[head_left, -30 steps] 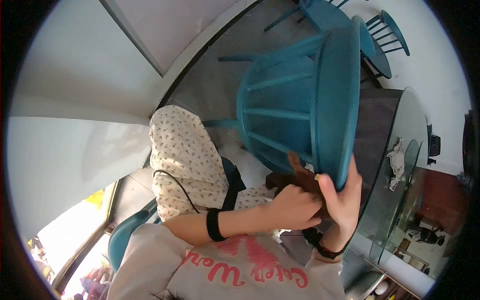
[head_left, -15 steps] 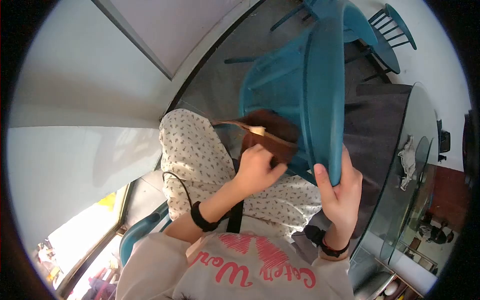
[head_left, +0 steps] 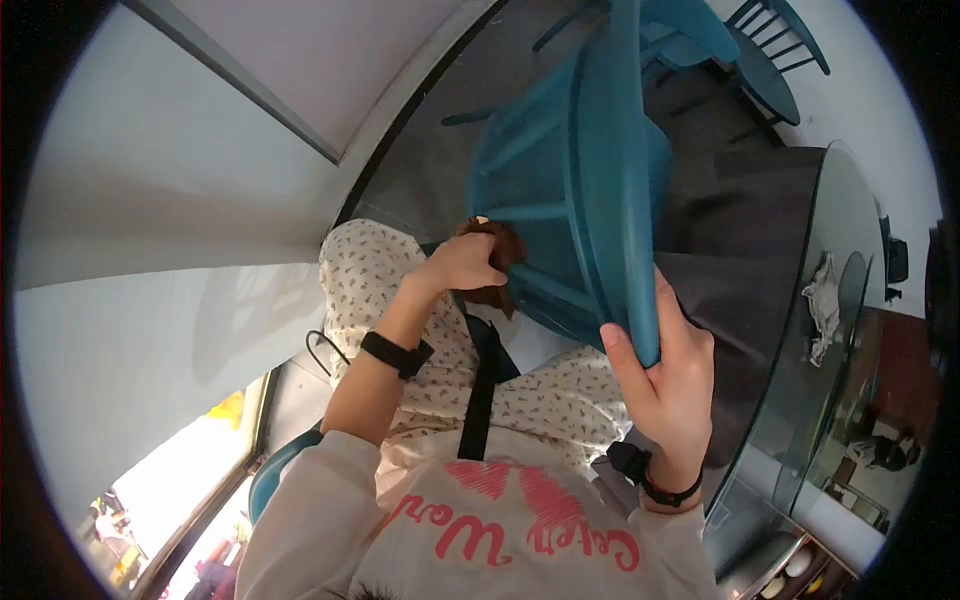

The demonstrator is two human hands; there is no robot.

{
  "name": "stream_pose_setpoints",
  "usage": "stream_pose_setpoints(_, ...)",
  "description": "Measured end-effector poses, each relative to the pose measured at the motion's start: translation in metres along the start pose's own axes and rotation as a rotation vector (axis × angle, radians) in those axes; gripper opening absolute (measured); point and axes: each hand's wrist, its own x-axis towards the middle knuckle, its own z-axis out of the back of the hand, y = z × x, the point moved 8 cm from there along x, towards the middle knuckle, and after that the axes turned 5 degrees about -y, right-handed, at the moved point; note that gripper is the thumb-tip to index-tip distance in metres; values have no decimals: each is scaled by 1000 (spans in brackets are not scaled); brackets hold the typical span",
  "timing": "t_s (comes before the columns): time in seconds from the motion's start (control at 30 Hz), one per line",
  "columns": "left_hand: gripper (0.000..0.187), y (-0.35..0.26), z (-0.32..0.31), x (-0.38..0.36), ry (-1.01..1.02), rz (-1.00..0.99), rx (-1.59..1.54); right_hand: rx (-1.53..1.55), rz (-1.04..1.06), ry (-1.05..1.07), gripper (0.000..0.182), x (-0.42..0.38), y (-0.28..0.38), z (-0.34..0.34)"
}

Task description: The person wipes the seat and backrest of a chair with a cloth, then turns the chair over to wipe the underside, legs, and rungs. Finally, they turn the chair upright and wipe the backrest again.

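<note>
A teal plastic chair point(head_left: 620, 200) stands tipped in front of my knees. My right hand point(head_left: 668, 375) grips the lower end of its rim, thumb on the near side and fingers behind. A brown cloth point(head_left: 510, 245) is bunched in my left hand point(head_left: 465, 263), whose fingers are closed round it. The cloth lies against the slats of the chair, and part of it is hidden behind my hand. A small pale patch shows at its top edge.
More teal chairs point(head_left: 765, 80) stand at the back right. On the right is a glass-topped table point(head_left: 800, 330) with a dark cloth point(head_left: 735, 300) and a crumpled whitish cloth point(head_left: 823, 308). A white panel point(head_left: 150, 350) rises on the left.
My left hand has moved left and away from me with the brown cloth, which is now more bunched. The chair and my right hand have shifted slightly left in view.
</note>
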Motion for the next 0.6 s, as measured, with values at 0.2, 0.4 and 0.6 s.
stream_pose_setpoints(0.2,29,-33,6,-27,-108,-25,83,0,16,-15,52,3,0,-1)
stream_pose_setpoints(0.4,20,-111,25,-69,-226,-248,-133,5,-17,-20,49,-4,-10,7)
stream_pose_setpoints(0.6,9,-105,36,-69,-315,-360,-347,16,-55,-30,45,-18,-29,27)
